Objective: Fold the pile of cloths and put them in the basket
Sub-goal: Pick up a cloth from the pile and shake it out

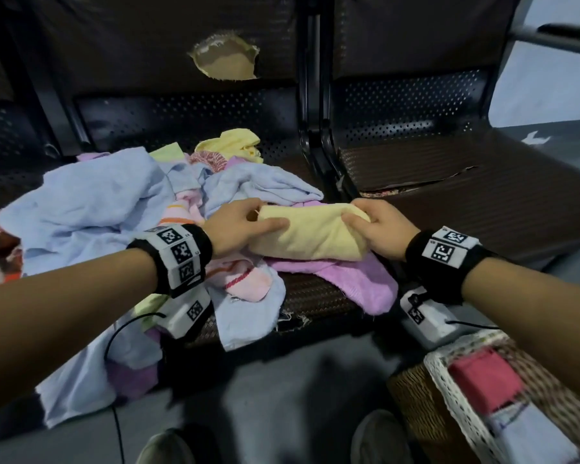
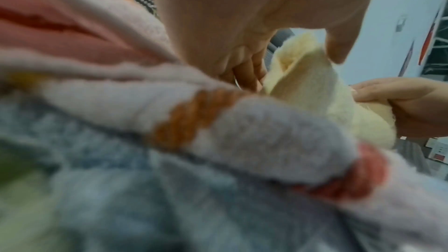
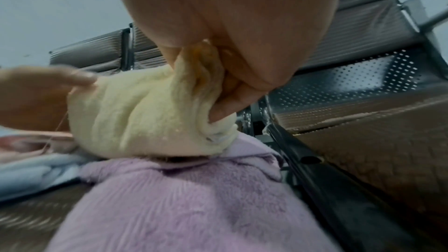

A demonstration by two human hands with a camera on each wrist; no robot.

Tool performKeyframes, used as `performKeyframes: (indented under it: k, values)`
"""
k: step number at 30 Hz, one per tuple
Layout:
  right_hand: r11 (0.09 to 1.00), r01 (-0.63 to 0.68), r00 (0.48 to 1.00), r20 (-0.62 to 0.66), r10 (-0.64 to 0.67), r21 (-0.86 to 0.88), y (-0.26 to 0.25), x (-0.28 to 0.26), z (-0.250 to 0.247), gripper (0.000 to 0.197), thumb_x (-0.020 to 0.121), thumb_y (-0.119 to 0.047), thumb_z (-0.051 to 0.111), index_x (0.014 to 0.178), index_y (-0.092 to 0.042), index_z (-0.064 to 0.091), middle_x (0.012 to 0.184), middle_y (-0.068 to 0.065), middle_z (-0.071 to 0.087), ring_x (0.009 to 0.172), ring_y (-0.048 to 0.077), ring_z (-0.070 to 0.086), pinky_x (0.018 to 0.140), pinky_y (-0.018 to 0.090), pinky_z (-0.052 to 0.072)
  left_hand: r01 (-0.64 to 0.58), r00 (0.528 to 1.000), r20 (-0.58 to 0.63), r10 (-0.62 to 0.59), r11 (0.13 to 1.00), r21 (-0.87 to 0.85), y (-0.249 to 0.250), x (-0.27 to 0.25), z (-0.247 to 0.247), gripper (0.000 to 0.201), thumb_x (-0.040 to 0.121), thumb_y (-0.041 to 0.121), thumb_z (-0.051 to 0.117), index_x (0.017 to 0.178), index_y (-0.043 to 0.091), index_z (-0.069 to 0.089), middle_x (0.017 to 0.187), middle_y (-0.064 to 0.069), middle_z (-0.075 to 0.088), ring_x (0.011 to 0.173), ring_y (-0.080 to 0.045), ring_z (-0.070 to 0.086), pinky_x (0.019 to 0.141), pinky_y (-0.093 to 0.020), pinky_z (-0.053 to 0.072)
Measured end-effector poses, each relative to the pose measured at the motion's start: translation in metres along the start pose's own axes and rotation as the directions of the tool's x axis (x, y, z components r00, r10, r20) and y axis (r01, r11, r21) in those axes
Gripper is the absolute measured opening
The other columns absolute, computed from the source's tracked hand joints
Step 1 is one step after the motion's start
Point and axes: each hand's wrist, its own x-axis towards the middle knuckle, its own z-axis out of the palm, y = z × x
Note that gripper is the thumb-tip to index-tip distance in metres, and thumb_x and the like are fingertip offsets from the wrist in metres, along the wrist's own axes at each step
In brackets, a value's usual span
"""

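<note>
A folded yellow cloth (image 1: 310, 231) is held at its two ends, pinched between thumb and fingers by the left hand (image 1: 240, 224) and bunched in the curled fingers of the right hand (image 1: 380, 226). It is kept just above a purple cloth (image 1: 359, 283) at the right edge of the pile (image 1: 114, 202), with the basket (image 1: 449, 390) near and to the right.

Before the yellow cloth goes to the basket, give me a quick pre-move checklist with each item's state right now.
1. Left hand holds the yellow cloth: ok, it pinches the left end.
2. Right hand holds it: ok, fingers curl round the right end.
3. Cloth folded: ok, a compact bundle; whether the edges line up, cannot tell.
4. Clear of the pile: not ok, it rests on the purple cloth.
5. Basket within view: ok, at the lower right.
6. Room in basket: cannot tell; a red cloth and a pale one are already inside, the rest is cut off.
</note>
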Motion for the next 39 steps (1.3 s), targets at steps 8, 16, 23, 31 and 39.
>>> performKeyframes:
  k: [8, 16, 23, 31, 39]
  values:
    - [0.978, -0.171, 0.985, -0.01, 0.173, 0.123, 0.004, 0.024, 0.008, 0.038, 0.088, -0.05, 0.069, 0.108, -0.018, 0.068, 0.098, -0.002, 0.072, 0.09, 0.014, 0.067, 0.079, 0.032, 0.054, 0.169, 0.977, -0.172, -0.124, 0.945, 0.279, -0.013, 0.026, 0.003, 0.045, 0.096, 0.049, 0.056, 0.092, 0.005, 0.062, 0.091, -0.011, 0.063, 0.087, -0.03, 0.059, 0.073, -0.036, 0.041]
    - [0.926, -0.209, 0.974, -0.154, 0.168, -0.313, 0.004, 0.027, 0.016, 0.049, 0.084, -0.049, 0.071, 0.121, -0.021, 0.055, 0.114, 0.004, 0.059, 0.101, 0.024, 0.059, 0.085, 0.037, 0.051, 0.397, 0.918, -0.2, -0.343, 0.792, 0.464, 0.003, 0.046, 0.021, 0.073, 0.094, 0.065, 0.045, 0.113, -0.003, 0.065, 0.112, -0.019, 0.068, 0.101, -0.033, 0.063, 0.081, -0.033, 0.042]
    - [0.895, 0.153, 0.988, 0.033, -0.153, -0.42, -0.048, 0.008, 0.026, 0.074, 0.076, -0.063, 0.062, 0.137, -0.026, 0.043, 0.129, 0.001, 0.055, 0.115, 0.023, 0.057, 0.088, 0.039, 0.05, 0.308, 0.924, -0.136, -0.358, 0.905, -0.292, 0.041, 0.047, 0.015, 0.053, 0.085, 0.043, 0.07, 0.116, 0.001, 0.063, 0.109, -0.013, 0.071, 0.095, -0.026, 0.069, 0.084, -0.04, 0.058]
    - [0.997, -0.034, 0.921, -0.385, 0.056, 0.063, -0.053, -0.025, -0.02, 0.048, 0.078, -0.038, 0.066, 0.12, -0.026, 0.046, 0.104, 0.003, 0.069, 0.095, 0.028, 0.066, 0.078, 0.04, 0.053, 0.013, 0.992, -0.094, -0.088, 0.792, -0.611, 0.139, 0.026, 0.036, 0.028, 0.088, 0.041, 0.062, 0.077, 0.016, 0.062, 0.073, -0.002, 0.059, 0.063, -0.015, 0.051, 0.051, -0.021, 0.041]
    - [0.572, -0.052, 0.721, -0.365, 0.588, 0.818, 0.028, -0.15, -0.077, 0.047, 0.083, -0.036, 0.063, 0.128, -0.023, 0.06, 0.113, 0.0, 0.075, 0.1, 0.017, 0.073, 0.078, 0.037, 0.06, -0.022, 0.933, 0.341, 0.113, 0.966, -0.258, 0.182, 0.011, 0.164, 0.041, 0.072, 0.048, 0.067, 0.106, 0.023, 0.066, 0.103, 0.002, 0.07, 0.092, -0.015, 0.067, 0.079, -0.031, 0.051]
